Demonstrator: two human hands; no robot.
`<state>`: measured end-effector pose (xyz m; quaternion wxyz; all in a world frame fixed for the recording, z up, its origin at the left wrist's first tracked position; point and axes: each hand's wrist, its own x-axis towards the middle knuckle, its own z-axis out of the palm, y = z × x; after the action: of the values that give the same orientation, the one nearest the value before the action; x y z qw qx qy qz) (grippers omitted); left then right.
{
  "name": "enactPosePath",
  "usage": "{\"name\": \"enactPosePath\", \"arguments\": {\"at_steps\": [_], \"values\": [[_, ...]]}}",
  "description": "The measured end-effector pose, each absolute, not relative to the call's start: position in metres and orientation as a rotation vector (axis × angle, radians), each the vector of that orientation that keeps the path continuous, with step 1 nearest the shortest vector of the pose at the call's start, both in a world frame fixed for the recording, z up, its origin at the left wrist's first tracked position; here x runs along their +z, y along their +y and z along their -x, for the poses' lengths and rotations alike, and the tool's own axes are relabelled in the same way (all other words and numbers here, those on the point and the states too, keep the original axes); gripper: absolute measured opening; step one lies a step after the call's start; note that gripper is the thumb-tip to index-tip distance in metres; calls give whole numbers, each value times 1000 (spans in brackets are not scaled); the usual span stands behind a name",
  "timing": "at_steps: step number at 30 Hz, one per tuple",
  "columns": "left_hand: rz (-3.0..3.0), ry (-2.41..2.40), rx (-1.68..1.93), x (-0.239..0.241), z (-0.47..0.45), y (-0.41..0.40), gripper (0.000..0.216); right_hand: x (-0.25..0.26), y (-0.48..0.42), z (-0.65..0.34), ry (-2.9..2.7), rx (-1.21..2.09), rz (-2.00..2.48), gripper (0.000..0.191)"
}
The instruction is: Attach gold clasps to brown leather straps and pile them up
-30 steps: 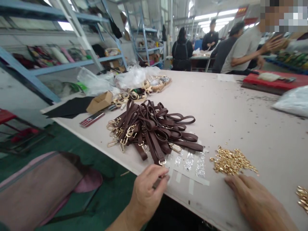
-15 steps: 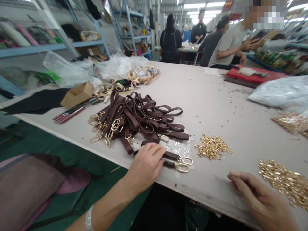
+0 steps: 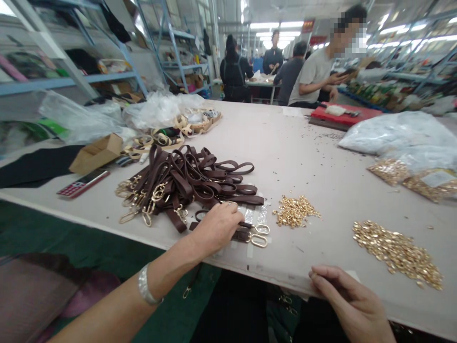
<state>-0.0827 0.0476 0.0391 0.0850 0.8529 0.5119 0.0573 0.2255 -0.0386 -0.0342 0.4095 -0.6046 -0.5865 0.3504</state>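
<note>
Pale counter (image 3: pixel 257 136), loaded along both sides.
A tangled pile of brown straps (image 3: pixel 200 178) lies left of a small gold heap (image 3: pixel 297 211) and a larger gold heap (image 3: pixel 398 255); further left rest a red-keyed device (image 3: pixel 84 184), an open cardboard box (image 3: pixel 96 153) and a black sheet (image 3: pixel 39 166); far right, a plastic bag (image 3: pixel 403 133).

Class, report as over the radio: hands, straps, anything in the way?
Left hand on brown straps. Right hand near table edge, fingertips pinched, contents unclear. Strap pile close beside left hand.
</note>
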Motion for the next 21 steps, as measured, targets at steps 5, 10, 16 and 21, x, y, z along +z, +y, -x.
{"name": "enactPosePath", "arguments": {"at_steps": [5, 10, 16, 21], "values": [[-2380, 1553, 360, 63, 69, 31, 20, -27, -46, -215, -1324, 1099, 1437, 25], [-1415, 1129, 573, 61, 35, -5, 28, -9, -50, -198, -1190, 1256, 1286, 19], [-1042, 992, 604, 24, 4, -33, 53, -3, -56, -195, -1073, 1347, 1197, 14], [-1247, 1138, 738, 20, -13, -41, 38, -1, -64, -195, -1031, 1381, 1147, 10]]}}
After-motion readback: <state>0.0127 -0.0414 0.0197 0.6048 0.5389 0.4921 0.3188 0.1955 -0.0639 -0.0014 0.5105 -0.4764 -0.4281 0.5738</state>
